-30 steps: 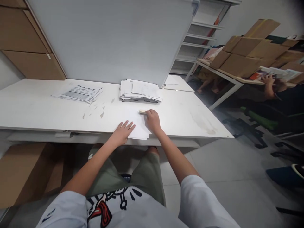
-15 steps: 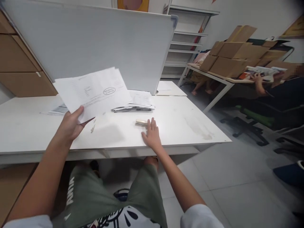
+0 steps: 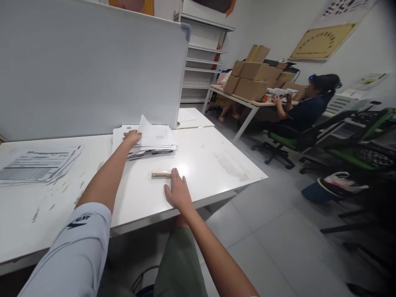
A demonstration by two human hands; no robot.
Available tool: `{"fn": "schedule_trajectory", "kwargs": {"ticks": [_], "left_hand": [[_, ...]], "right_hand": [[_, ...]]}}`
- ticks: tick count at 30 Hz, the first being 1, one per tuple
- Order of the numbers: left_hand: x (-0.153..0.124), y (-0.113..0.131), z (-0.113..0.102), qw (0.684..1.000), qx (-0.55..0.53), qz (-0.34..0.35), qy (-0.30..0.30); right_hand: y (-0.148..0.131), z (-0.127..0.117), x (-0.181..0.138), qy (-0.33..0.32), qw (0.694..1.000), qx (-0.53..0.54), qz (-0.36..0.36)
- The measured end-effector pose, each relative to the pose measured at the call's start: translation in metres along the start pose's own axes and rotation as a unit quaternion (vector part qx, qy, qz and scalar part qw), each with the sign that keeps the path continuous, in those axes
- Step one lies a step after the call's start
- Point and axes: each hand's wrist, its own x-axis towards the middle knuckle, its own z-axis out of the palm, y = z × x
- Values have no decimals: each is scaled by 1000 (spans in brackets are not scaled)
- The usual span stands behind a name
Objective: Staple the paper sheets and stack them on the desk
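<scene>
My left hand [image 3: 132,138] reaches over the stack of papers [image 3: 151,153] against the whiteboard. It pinches the printed sheets [image 3: 154,134] lying on top, and one corner curls up beside it; part of the grip is hidden. My right hand [image 3: 179,190] rests on the table near the front edge, fingers stretched out and thumb apart. Its fingertips touch the right end of a cream stapler [image 3: 161,174], which lies flat and is not gripped.
Another set of printed papers [image 3: 40,163] lies at the left of the white table [image 3: 204,165]. A large whiteboard [image 3: 89,70] stands along the back. To the right, a person [image 3: 309,111] sits at another table with cardboard boxes [image 3: 252,76]. A blue bin [image 3: 320,190] stands on the floor.
My left hand has carried the sheets from above the table down onto the stack. My right hand stays beside the stapler. The view has turned to the right.
</scene>
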Motion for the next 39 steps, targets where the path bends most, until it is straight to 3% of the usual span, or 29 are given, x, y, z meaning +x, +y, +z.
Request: {"fn": "schedule_trajectory", "kwargs": {"ticks": [4, 7, 9, 10, 12, 15, 17, 19, 26, 31, 39], "left_hand": [[12, -5, 10, 988, 144, 14, 63], [15, -18, 5, 980, 157, 49, 115], [12, -38, -9, 977, 152, 64, 133], [9, -55, -21, 978, 148, 42, 143], [-5, -99, -51, 972, 143, -70, 170], [-45, -178, -104, 934, 193, -212, 212], [-76, -220, -132, 922, 242, -217, 208], [-100, -244, -149, 926, 268, -194, 184], [-132, -248, -170, 926, 308, -154, 153], [-146, -260, -180, 945, 215, -132, 210], [-151, -267, -185, 941, 169, -163, 246]], "right_hand": [[0, -1, 1, 17, 1000, -10, 3], [3, 1, 1, 21, 1000, -17, -2], [6, 3, -1, 23, 1000, -19, -5], [8, 5, -3, 24, 1000, -18, -4], [13, 7, -7, 31, 999, -16, 0], [19, 10, -11, 36, 999, -11, -3], [21, 11, -13, 38, 999, -9, -12], [22, 11, -15, 39, 999, -8, -19], [22, 8, -17, 25, 1000, 2, 3], [23, 8, -18, 37, 999, 7, 3], [27, 10, -18, 46, 999, 7, -10]]}}
